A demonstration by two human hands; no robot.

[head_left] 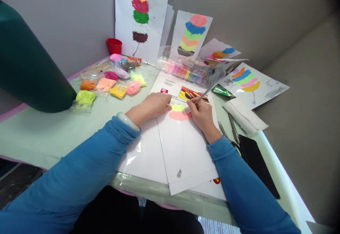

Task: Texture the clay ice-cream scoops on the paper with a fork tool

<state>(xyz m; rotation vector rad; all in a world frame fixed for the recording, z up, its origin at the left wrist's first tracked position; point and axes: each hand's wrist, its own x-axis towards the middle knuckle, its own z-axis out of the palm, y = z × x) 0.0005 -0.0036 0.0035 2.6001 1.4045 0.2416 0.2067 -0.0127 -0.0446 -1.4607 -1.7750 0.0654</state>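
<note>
My right hand (202, 115) grips a metal fork (204, 95), its handle slanting up and right. The tines touch the right end of a yellow clay strip (178, 107). Just below that strip lies a pink clay patch (180, 116), flattened on a white sheet of paper (191, 149) with a thin pencil line and a small dark drawing near its bottom. Over the paper's left edge rests my left hand (154, 104), fingers extended and the thumb close to the yellow strip; its far fingers are partly hidden.
Several bagged clay lumps (118, 89) lie at the left, beside a dark green bottle (34, 63). Behind stand a clear clay box (186, 70), a red cup (114, 46) and clay pictures (191, 33). Scissors (237, 147), a black phone-like slab (257, 165) and folded tissue (245, 115) sit right.
</note>
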